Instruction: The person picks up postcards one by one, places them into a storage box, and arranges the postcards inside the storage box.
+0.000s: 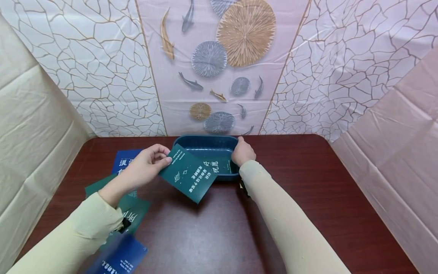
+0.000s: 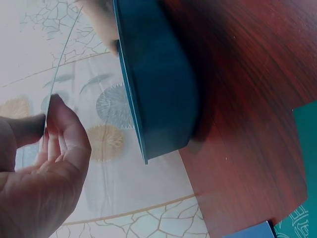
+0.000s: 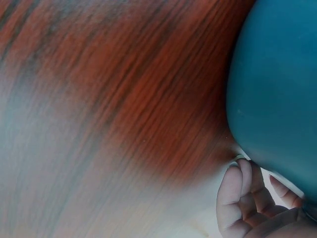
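Two hands: one left hand [image 1: 145,167], one right hand [image 1: 243,153]. Two pale sleeves [image 1: 287,213]. One counter [image 1: 191,236]. One dark teal tray [image 1: 207,140]. One green held card [image 1: 186,177] is raised; at least one green inner card [image 1: 224,163] lies in the tray. On the left, two blue cards [image 1: 128,251] and at least two green cards [image 1: 138,209] show; overlap and an arm prevent an exact count. The patterned backdrop shows six round discs [image 1: 246,32], two gold and four grey, and seven fish [image 1: 189,18], two gold and five grey.
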{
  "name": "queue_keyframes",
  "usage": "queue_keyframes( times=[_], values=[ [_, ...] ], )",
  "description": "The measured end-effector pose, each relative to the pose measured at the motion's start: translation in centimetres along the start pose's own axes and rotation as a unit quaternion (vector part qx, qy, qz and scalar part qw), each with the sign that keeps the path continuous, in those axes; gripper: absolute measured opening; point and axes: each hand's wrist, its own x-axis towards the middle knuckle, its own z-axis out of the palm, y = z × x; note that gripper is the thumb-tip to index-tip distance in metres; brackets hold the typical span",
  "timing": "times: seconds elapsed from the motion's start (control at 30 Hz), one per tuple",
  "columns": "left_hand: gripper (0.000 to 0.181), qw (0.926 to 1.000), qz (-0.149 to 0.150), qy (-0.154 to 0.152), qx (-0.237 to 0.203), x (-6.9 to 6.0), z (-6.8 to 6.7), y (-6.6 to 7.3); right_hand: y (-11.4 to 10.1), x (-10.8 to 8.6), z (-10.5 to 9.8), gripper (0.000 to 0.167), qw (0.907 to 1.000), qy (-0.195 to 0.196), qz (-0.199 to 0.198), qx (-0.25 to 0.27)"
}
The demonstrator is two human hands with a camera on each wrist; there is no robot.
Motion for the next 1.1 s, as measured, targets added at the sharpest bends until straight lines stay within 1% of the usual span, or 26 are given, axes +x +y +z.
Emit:
queue_keyframes(
  times=[0.1,0.23,0.37,0.5,0.7,0.8,0.97,1.1],
  values=[
    [0.021,0.9997,0.002,0.021,-0.009,0.2,0.1,0.1,0.0,0.0,0.0,0.063,1.0000,-0.001,-0.001,0.003],
    [0.023,0.9986,0.003,0.053,-0.005,0.4,0.4,0.1,0.1,0.2,0.1,0.063,1.0000,-0.001,0.000,0.001],
    [0.024,0.9972,-0.007,0.075,-0.004,0.6,0.7,0.3,0.1,0.3,0.2,0.063,1.0000,-0.002,0.001,0.002],
    [0.025,0.9963,-0.016,0.084,-0.012,0.9,0.9,0.4,0.1,0.1,0.0,0.063,1.0000,-0.003,0.000,0.002],
    [0.028,0.9949,-0.018,0.088,-0.044,1.5,1.2,0.4,0.0,-0.1,-0.2,0.064,1.0000,-0.001,0.001,0.000],
    [0.031,0.9943,-0.019,0.092,-0.049,1.7,1.4,0.6,0.0,-0.1,-0.2,0.065,1.0000,-0.004,0.002,-0.001],
    [0.035,0.9937,-0.009,0.097,-0.056,2.1,1.8,0.7,0.0,0.0,-0.1,0.066,1.0000,-0.006,0.006,0.001],
    [0.041,0.9938,0.004,0.099,-0.052,2.5,2.2,0.5,0.0,0.3,0.1,0.067,1.0000,-0.005,0.006,-0.001]
  ],
)
